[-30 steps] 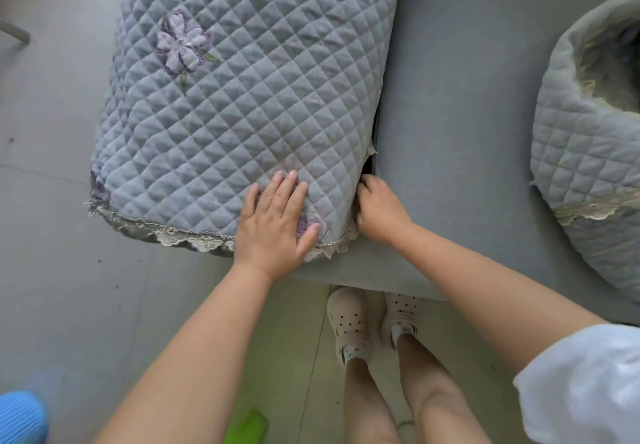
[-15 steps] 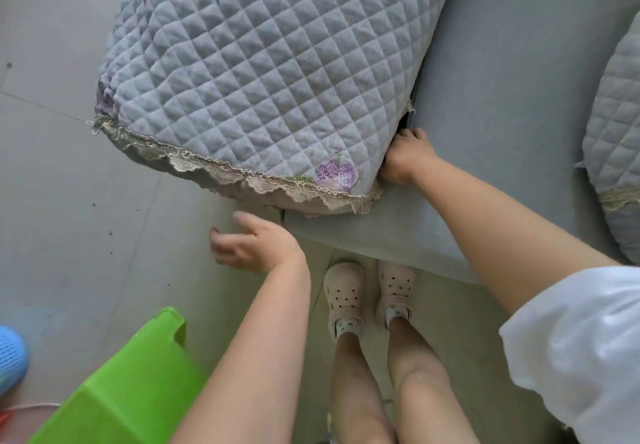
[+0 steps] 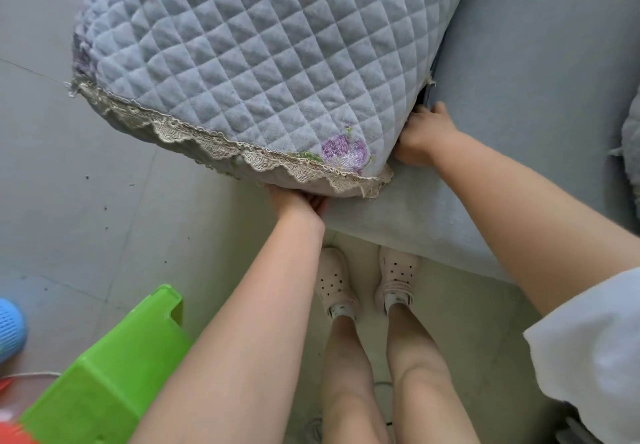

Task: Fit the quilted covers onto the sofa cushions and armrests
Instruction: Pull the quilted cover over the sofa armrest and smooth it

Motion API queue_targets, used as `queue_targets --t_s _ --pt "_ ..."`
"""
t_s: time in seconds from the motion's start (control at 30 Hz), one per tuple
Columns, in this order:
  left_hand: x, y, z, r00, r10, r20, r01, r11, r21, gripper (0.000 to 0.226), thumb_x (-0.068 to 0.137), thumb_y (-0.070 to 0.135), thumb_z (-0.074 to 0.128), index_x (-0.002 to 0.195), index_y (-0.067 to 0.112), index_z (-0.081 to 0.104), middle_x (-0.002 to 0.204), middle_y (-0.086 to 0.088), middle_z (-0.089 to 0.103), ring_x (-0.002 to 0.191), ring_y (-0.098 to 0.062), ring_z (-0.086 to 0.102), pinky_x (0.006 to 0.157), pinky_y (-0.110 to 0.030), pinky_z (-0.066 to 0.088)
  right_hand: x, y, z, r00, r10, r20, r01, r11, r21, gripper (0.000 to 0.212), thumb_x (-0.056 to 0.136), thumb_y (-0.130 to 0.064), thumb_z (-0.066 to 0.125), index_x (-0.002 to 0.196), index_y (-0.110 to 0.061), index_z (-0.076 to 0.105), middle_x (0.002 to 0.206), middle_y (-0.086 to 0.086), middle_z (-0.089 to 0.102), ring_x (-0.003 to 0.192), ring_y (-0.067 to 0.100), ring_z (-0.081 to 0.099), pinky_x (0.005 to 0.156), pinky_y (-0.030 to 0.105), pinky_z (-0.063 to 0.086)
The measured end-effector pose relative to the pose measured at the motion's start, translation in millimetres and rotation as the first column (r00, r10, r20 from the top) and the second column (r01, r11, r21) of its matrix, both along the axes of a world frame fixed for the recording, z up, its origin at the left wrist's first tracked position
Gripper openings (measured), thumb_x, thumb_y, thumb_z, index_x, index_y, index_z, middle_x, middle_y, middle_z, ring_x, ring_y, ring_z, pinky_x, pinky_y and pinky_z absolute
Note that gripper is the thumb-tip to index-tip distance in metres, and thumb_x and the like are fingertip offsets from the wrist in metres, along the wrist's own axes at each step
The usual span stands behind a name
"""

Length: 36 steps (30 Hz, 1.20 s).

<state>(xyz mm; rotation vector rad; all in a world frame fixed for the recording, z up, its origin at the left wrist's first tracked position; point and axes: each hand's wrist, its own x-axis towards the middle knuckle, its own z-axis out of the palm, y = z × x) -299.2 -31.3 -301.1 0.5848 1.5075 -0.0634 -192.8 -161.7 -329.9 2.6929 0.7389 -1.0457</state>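
Note:
A blue-grey quilted cover (image 3: 263, 63) with a lace hem and an embroidered purple flower (image 3: 343, 151) lies over the sofa armrest at the top. My left hand (image 3: 296, 201) reaches under the lace hem at the armrest's front; its fingers are hidden beneath the fabric. My right hand (image 3: 420, 134) sits in the gap between the armrest and the bare grey seat (image 3: 536, 97), fingers curled into the cover's side edge. A second quilted cover (image 3: 631, 135) shows at the right edge.
A green plastic stool (image 3: 114, 371) stands on the tiled floor at the lower left, with a blue round object (image 3: 10, 329) beside it. My feet in pale clogs stand close to the sofa front (image 3: 408, 222).
My left hand left the top of the cover, dropped below the hem, then came up under the lace edge. My right hand stayed in the gap. The view tilted downward.

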Motion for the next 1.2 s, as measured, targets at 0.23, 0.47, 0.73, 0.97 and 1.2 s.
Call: queue_targets --t_s 0.23,0.47,0.73,0.97,1.2 --pt "1.5 -1.8 1.7 0.989 0.12 0.086 -0.11 0.987 -0.114 0.049 0.101 0.036 0.023 0.14 0.009 0.036 0.145 -0.01 0.04 0.133 -0.026 0.039 0.102 -0.036 0.036 8.6 -10.5 -23.0 0.996 0.057 0.074 -0.064 0.993 0.098 0.05 0.088 -0.045 0.026 0.126 -0.023 0.051 0.123 0.007 0.059 0.119 0.026 0.044 0.094 0.033 0.014" --pt "4.1 -8.5 5.5 0.973 0.214 0.092 -0.204 0.973 -0.105 0.048 0.096 0.049 0.029 0.129 0.02 0.049 0.136 -0.005 0.052 0.125 -0.026 0.049 0.106 -0.039 0.039 1.5 -7.3 -28.7 0.988 -0.061 0.143 0.032 0.979 0.199 0.044 0.086 -0.043 0.027 0.109 -0.021 0.058 0.11 0.008 0.064 0.115 0.027 0.045 0.086 0.033 0.007" --pt "0.5 -7.4 9.7 0.972 0.199 0.125 -0.191 0.979 -0.075 0.046 0.092 0.051 0.034 0.12 0.022 0.056 0.097 -0.003 0.063 0.092 -0.023 0.06 0.094 -0.039 0.047 -32.5 -12.0 -21.8 0.954 -0.231 0.193 0.179 0.951 0.251 0.06 0.079 -0.031 0.009 0.085 -0.005 0.062 0.087 0.017 0.068 0.096 0.031 0.051 0.081 0.036 0.013" --pt "-4.1 -5.8 5.3 0.959 0.195 0.207 -0.18 0.98 -0.09 0.041 0.093 0.052 0.033 0.079 0.019 0.052 0.078 -0.004 0.053 0.081 -0.022 0.055 0.093 -0.036 0.046 -129.5 -51.7 -16.5 0.981 -0.131 0.142 0.105 0.979 0.173 0.044 0.08 -0.029 0.028 0.052 -0.008 0.055 0.051 0.008 0.061 0.057 0.025 0.058 0.063 0.032 0.017" --pt "-31.3 3.1 -15.4 0.902 -0.431 0.004 0.431 0.902 0.019 0.06 0.093 0.061 0.011 0.092 0.017 0.053 0.083 0.001 0.052 0.083 -0.016 0.046 0.081 -0.033 0.036 -126.0 -51.2 -7.9 0.991 -0.053 0.121 0.036 0.99 0.137 0.084 0.074 -0.056 -0.006 0.096 -0.007 0.059 0.101 0.01 0.064 0.104 0.025 0.049 0.083 0.034 0.011"
